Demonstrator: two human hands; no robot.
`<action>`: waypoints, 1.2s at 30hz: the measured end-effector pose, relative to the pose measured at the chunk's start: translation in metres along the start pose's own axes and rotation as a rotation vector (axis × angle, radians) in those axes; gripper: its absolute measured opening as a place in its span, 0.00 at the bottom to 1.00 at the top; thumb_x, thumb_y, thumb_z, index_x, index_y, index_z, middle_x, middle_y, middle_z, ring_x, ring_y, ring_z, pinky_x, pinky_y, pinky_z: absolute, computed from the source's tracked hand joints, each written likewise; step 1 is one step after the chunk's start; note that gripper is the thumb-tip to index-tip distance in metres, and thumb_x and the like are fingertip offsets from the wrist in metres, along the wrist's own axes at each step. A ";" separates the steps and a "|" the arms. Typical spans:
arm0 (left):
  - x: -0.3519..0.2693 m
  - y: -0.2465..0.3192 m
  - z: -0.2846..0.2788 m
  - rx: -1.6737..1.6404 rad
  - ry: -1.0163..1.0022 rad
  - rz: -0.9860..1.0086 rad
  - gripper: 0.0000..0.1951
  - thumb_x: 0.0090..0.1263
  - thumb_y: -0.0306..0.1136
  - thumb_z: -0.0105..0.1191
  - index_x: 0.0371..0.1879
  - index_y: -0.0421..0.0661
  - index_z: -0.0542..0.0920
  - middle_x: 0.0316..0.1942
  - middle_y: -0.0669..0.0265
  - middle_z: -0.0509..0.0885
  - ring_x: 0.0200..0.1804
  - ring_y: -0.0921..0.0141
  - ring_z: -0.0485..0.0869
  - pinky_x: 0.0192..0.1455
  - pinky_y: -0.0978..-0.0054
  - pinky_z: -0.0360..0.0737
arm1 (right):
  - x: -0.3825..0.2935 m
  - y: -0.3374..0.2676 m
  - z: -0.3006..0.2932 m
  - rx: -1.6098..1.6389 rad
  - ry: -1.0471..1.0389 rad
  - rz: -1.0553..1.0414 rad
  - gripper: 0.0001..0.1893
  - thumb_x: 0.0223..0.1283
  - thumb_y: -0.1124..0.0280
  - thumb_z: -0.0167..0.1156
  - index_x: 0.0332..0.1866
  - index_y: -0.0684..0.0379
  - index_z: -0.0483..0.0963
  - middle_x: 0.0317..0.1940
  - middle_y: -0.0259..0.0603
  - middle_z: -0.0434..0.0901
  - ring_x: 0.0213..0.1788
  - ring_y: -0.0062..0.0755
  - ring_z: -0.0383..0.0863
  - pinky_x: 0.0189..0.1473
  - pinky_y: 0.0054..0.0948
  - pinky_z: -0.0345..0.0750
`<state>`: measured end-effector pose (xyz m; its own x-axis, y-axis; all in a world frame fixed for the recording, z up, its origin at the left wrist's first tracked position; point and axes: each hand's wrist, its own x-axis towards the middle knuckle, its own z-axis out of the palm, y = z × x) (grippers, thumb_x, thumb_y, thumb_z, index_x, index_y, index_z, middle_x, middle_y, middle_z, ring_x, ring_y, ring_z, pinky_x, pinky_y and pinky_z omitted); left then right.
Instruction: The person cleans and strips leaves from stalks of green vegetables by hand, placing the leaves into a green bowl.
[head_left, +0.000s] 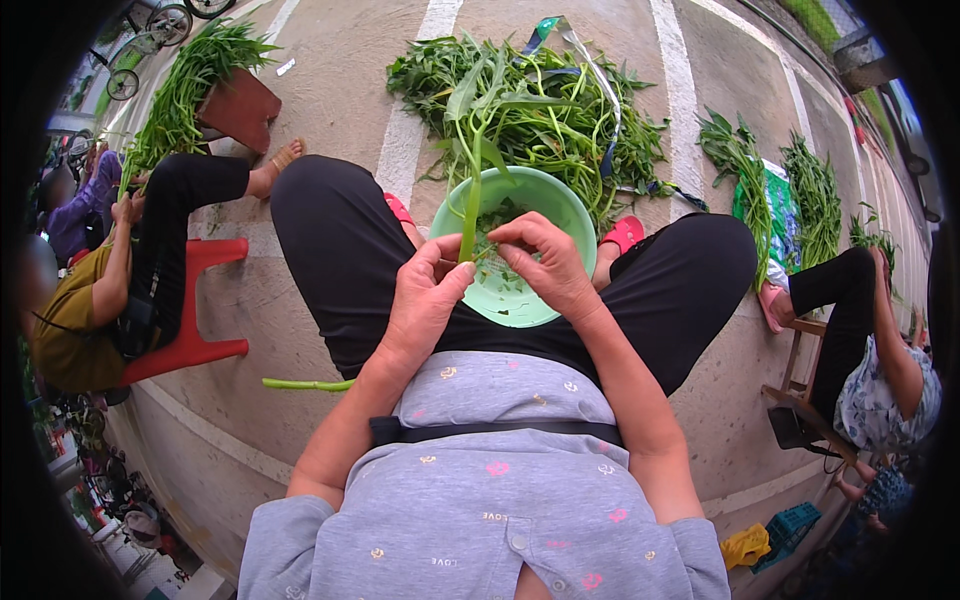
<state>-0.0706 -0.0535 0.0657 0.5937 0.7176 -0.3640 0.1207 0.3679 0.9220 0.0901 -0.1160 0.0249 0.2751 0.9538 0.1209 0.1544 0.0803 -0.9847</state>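
Between thumb and fingers, my left hand grips the lower end of a thick green stem of water spinach. Its long leaves rise upright past the rim of a pale green plastic basin. My right hand has its thumb and fingertips pinched together just right of the stem's base; a thin green bit shows at the fingertips. Leaf scraps lie on the basin's bottom, between my knees. Beyond the basin, a large heap of water spinach spreads on the concrete, with a plastic strap across it.
At left, a person sits on a red plastic stool, near a bundle of greens on a red-brown block. A cut stem lies by my left forearm. More bundles and another seated person are at right, with a teal crate behind.
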 end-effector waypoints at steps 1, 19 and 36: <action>0.000 0.000 0.000 -0.003 0.001 0.002 0.16 0.63 0.27 0.51 0.51 0.41 0.73 0.37 0.73 0.78 0.35 0.83 0.72 0.36 0.86 0.68 | -0.001 0.000 0.001 -0.054 -0.011 -0.024 0.06 0.53 0.81 0.57 0.37 0.64 0.75 0.32 0.34 0.73 0.33 0.22 0.75 0.36 0.20 0.73; -0.001 0.000 0.002 0.012 -0.027 0.001 0.16 0.63 0.28 0.51 0.51 0.40 0.73 0.38 0.71 0.78 0.36 0.82 0.73 0.37 0.86 0.69 | -0.001 0.006 0.000 0.549 0.107 0.373 0.02 0.55 0.76 0.52 0.33 0.60 0.70 0.28 0.29 0.73 0.27 0.16 0.70 0.32 0.16 0.70; 0.000 -0.004 0.002 0.042 -0.017 -0.031 0.15 0.63 0.25 0.50 0.49 0.38 0.72 0.35 0.70 0.78 0.34 0.82 0.73 0.36 0.85 0.70 | -0.004 -0.004 0.009 -0.302 0.018 -0.123 0.04 0.47 0.79 0.57 0.30 0.62 0.70 0.28 0.42 0.76 0.27 0.39 0.77 0.30 0.30 0.75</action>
<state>-0.0692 -0.0560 0.0618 0.6022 0.6964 -0.3902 0.1720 0.3642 0.9153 0.0799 -0.1173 0.0270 0.2536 0.9367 0.2413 0.4613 0.1021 -0.8813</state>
